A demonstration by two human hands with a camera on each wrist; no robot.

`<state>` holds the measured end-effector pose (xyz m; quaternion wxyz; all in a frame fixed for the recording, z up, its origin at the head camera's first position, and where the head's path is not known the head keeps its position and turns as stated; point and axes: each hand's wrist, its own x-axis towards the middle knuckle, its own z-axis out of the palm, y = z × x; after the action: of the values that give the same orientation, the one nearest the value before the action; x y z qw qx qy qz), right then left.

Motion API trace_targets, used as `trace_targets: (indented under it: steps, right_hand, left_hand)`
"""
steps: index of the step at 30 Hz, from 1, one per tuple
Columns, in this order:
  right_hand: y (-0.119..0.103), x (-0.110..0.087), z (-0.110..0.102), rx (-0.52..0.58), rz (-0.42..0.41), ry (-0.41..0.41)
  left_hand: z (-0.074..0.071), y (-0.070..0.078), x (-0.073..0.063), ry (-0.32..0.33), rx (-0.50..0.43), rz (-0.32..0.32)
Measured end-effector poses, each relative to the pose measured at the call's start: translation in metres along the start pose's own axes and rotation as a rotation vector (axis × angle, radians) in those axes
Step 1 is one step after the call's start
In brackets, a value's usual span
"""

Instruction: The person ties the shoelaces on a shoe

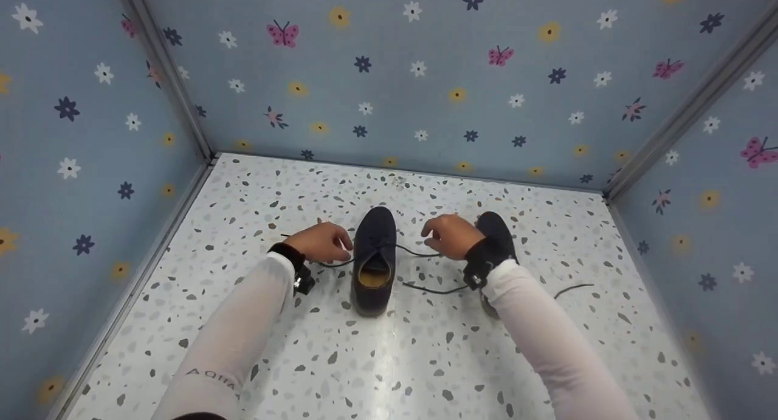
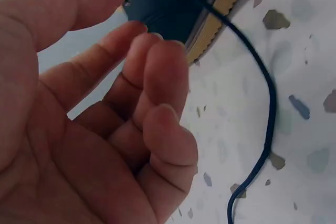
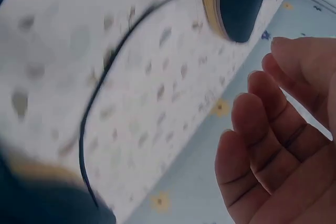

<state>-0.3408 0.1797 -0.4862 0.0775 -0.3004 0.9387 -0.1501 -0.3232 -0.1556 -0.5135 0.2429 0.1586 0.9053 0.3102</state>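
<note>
A dark navy lace-up shoe (image 1: 372, 301) stands on the speckled surface, toe pointing to the far wall. Its lace ends trail loose, the left lace (image 1: 334, 265) and the right lace (image 1: 419, 254) to either side. Just left of this shoe is my left hand (image 1: 319, 242), fingers loosely bent and holding nothing; in the left wrist view a lace (image 2: 271, 103) curves past the fingertips. My right hand (image 1: 454, 236) hovers between the two shoes, its fingers relaxed around air. Partly hidden behind that hand and wrist is the second navy shoe (image 1: 495, 227).
Laces of the second shoe spread out on both sides, one lace (image 1: 434, 292) to the left and another lace (image 1: 574, 287) to the right. Blue panels printed with flowers and butterflies enclose the white speckled surface (image 1: 389, 371) at the back (image 1: 389, 104), left and right.
</note>
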Motion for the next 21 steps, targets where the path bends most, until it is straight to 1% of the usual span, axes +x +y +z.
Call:
trace_targets:
  steps: [3,5,7,9,12,16,18,21]
  right_hand:
    - [-0.004,0.007,0.021,0.046,0.000,-0.012]
    - [-0.004,0.010,0.034,0.072,0.027,-0.018]
    - [-0.004,0.013,0.045,0.096,0.074,-0.024]
    - [-0.002,0.015,0.055,0.126,0.134,-0.032]
    - [0.003,0.017,0.069,0.147,0.213,-0.044]
    - [0.010,0.016,0.081,0.133,0.259,-0.039]
    - [0.013,0.015,0.083,0.120,0.273,-0.033]
    - [0.017,0.012,0.080,0.096,0.288,-0.033]
  left_hand:
    - [0.008,0.001,0.005,-0.008,0.069,0.036]
    - [0.013,0.001,0.006,-0.016,0.077,0.039]
    - [0.016,0.000,0.007,-0.018,0.069,0.046]
    - [0.017,-0.002,0.006,-0.011,0.055,0.040]
    - [0.015,-0.004,0.004,0.017,0.030,0.033]
    - [0.007,-0.003,0.000,0.061,-0.012,0.030]
    - [0.002,-0.002,-0.002,0.073,-0.033,0.036]
    - [-0.004,-0.001,-0.004,0.072,-0.068,0.034]
